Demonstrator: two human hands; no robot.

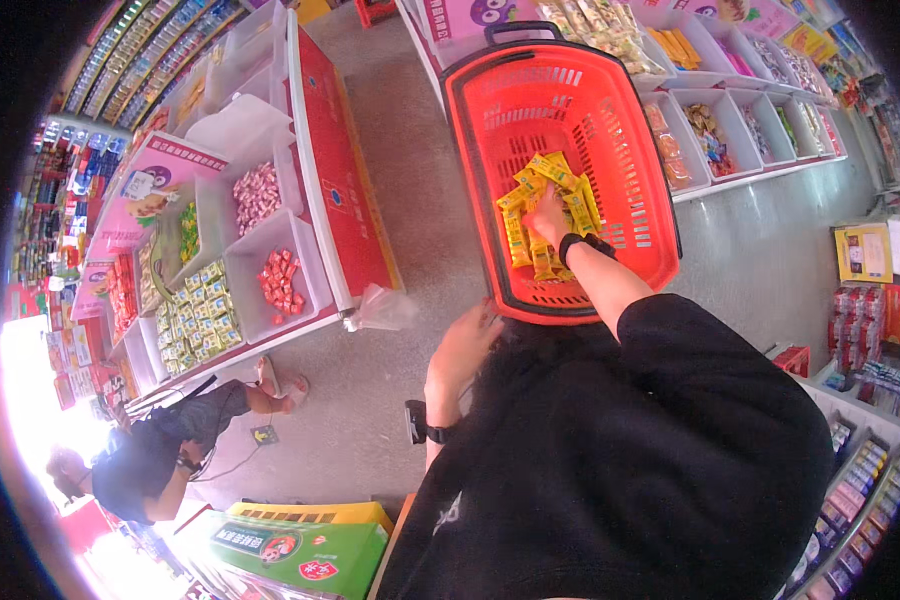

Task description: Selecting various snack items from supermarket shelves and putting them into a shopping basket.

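A red plastic shopping basket (615,157) with a black rim and handle stands before me. Several yellow wrapped snack packets (521,244) lie in its near half. My right hand (547,217) reaches down among these packets, its fingers partly hidden against them; whether it grips one is unclear. Outside the basket, at its near left corner, my left hand (465,341) has its fingertips close to the rim and appears slightly blurred. No object shows in that hand. Both wrists wear dark bands.
A display table with clear plastic bins (319,289) of wrapped sweets stands at left. More snack bins (765,161) line the upper right. Another person (150,457) is at lower left, near a cable on the floor. A green box (300,555) sits at the bottom.
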